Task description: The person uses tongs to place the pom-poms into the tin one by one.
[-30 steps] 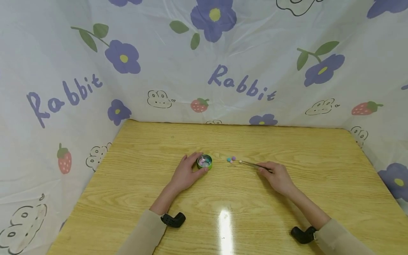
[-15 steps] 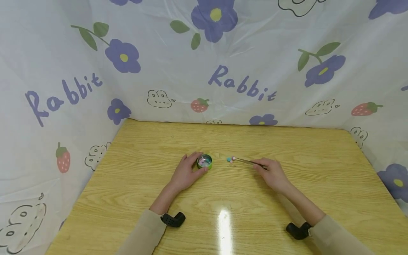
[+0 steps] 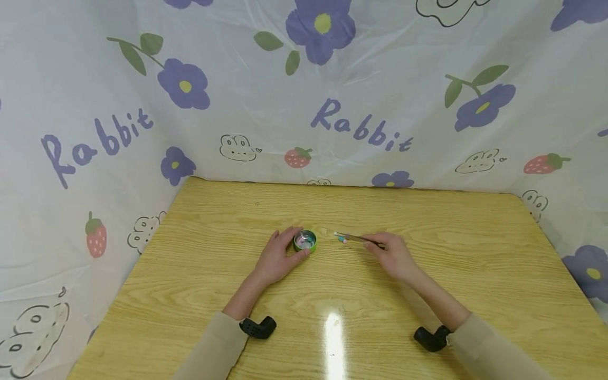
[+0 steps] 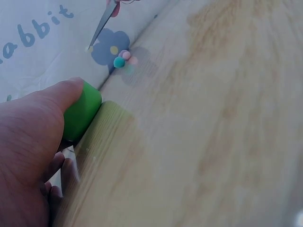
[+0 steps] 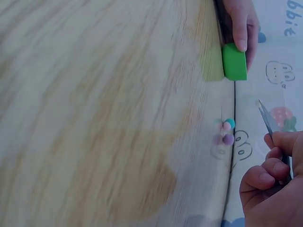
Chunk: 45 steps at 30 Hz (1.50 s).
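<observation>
Nearest the viewer, two beige sleeves [image 3: 209, 348] enter over a wood-grain tabletop [image 3: 380, 316], each wrist bearing a black device [image 3: 258, 328]. The left hand [image 3: 277, 258] holds a small green cup [image 5: 234, 65] upright on the tabletop, thumb on one side and fingers on the other. The right hand [image 3: 396, 258] pinches a pair of dark tweezers [image 4: 103, 23] between thumb and fingers, the points directed toward the cup. At the tips sits a white ball [image 3: 335, 233], raised above the tabletop and apart from the cup. Beneath the tweezers, three balls form a loose cluster to the right of the cup: teal [image 4: 119, 62], pink [image 4: 126, 55] and purple [image 5: 228, 139]. Progress appears partial: pale and teal contents [image 3: 302, 241] within the cup are probably balls already deposited, though too small to count; one is in transit, and three remain outside. Beyond the far edge hangs a white cloth [image 3: 266, 105] printed with flowers, strawberries and the word "Rabbit".
</observation>
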Each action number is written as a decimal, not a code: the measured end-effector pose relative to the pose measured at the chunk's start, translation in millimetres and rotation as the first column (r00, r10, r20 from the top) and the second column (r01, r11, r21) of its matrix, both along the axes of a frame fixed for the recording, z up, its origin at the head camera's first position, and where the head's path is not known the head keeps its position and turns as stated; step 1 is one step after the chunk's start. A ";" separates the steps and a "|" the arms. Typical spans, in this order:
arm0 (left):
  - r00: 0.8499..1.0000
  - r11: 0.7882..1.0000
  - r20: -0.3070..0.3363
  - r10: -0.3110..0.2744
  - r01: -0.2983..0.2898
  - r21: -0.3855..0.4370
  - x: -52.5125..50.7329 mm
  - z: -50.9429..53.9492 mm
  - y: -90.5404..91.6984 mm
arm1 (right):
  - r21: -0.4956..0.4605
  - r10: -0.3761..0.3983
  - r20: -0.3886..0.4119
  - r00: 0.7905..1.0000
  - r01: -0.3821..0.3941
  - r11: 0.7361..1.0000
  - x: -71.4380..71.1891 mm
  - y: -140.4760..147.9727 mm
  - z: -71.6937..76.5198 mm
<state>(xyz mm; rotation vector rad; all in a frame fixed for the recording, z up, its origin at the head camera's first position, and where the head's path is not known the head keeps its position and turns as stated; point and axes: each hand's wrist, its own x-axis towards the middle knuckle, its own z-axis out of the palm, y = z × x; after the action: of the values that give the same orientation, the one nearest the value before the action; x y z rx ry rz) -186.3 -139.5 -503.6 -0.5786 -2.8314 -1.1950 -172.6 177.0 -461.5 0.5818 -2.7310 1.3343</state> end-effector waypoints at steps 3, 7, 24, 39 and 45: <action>1.000 1.000 -0.002 -0.004 0.004 0.003 0.3 0.5 -0.2 | -0.025 0.009 0.024 1.000 -0.009 1.000 -0.3 -8.3 0.0; 1.000 1.000 -0.002 -0.006 0.006 0.004 0.3 0.6 -0.1 | -0.071 0.037 0.073 0.997 -0.032 0.997 -0.6 -19.4 -1.2; 1.000 1.000 0.002 0.002 -0.002 -0.002 0.6 1.9 0.6 | -0.092 0.095 0.080 0.992 -0.087 0.992 -1.6 -47.4 -7.7; 1.000 1.000 -0.008 0.010 -0.010 -0.009 2.4 4.4 1.7 | -0.075 0.106 0.080 0.991 -0.100 0.992 0.0 -48.8 -6.2; 1.000 1.000 -0.017 0.016 -0.016 -0.013 3.0 4.0 2.2 | -0.075 0.102 0.077 0.992 -0.096 0.993 1.1 -48.7 -8.6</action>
<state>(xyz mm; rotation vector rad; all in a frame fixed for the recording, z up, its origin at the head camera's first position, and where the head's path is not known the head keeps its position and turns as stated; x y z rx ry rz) -183.3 -137.3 -499.7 -0.5621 -2.8264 -1.1650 -171.4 128.3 -470.1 0.6808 -2.7371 1.5023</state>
